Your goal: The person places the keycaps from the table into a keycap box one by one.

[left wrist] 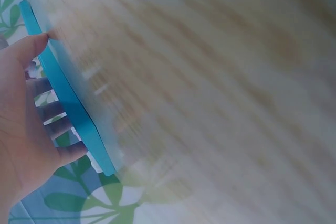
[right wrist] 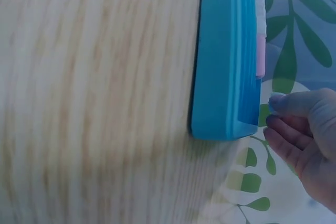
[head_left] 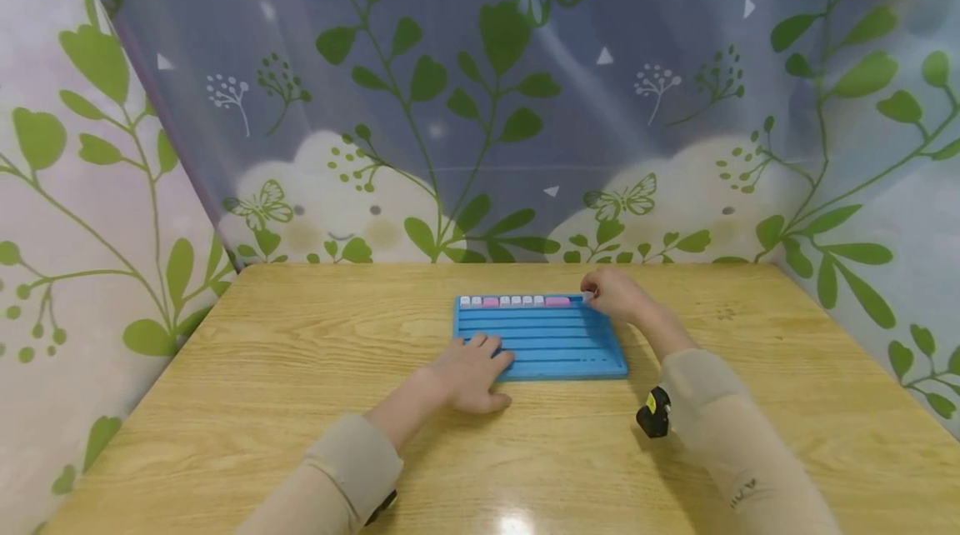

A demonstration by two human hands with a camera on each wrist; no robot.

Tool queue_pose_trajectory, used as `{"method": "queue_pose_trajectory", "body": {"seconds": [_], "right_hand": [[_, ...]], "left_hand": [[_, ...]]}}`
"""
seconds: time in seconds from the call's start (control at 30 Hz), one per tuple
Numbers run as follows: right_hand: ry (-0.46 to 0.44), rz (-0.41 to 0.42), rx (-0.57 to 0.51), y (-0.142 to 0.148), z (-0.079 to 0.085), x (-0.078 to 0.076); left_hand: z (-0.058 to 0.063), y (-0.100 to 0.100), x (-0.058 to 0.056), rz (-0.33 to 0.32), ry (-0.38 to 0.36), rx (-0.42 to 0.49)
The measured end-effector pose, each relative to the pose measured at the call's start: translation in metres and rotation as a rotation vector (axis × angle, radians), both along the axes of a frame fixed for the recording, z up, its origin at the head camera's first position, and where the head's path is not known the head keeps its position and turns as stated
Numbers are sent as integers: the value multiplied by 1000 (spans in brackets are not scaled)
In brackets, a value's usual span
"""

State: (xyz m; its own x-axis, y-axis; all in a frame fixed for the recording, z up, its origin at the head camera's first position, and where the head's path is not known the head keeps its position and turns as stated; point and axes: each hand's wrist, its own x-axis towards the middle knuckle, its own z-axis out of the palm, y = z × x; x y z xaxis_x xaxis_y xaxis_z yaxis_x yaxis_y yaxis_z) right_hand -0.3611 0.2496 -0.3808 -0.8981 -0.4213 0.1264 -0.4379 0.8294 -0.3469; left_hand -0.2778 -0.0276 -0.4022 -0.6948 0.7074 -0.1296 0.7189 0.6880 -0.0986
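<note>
Lower centre: our left hand (head_left: 471, 375), fingers spread, touches blue tray (head_left: 558, 340) | right of centre: our right hand (head_left: 617, 297) pinches white piece (head_left: 588, 297)

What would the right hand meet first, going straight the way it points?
Probably the blue tray, near its far right corner; the white piece the right hand pinches would likely touch first. Depth is unclear, so it could pass above.

no text can be read, the dark mark (head_left: 746, 492) on the right sleeve (head_left: 731, 435) being illegible.
</note>
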Motion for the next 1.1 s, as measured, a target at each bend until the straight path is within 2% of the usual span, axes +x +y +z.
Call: {"method": "queue_pose_trajectory", "body": {"seconds": [0.13, 0.47, 0.8, 1.1], "right_hand": [[0, -29, 16, 1, -4, -3], [6, -39, -10, 1, -7, -6], [9, -28, 120, -3, -10, -11], [-4, -32, 131, -9, -14, -12]], "left_hand": [[1, 0, 1, -4, 6, -8], [1, 0, 1, -4, 10, -11], [2, 0, 2, 5, -3, -3], [2, 1, 2, 3, 1, -12]]}}
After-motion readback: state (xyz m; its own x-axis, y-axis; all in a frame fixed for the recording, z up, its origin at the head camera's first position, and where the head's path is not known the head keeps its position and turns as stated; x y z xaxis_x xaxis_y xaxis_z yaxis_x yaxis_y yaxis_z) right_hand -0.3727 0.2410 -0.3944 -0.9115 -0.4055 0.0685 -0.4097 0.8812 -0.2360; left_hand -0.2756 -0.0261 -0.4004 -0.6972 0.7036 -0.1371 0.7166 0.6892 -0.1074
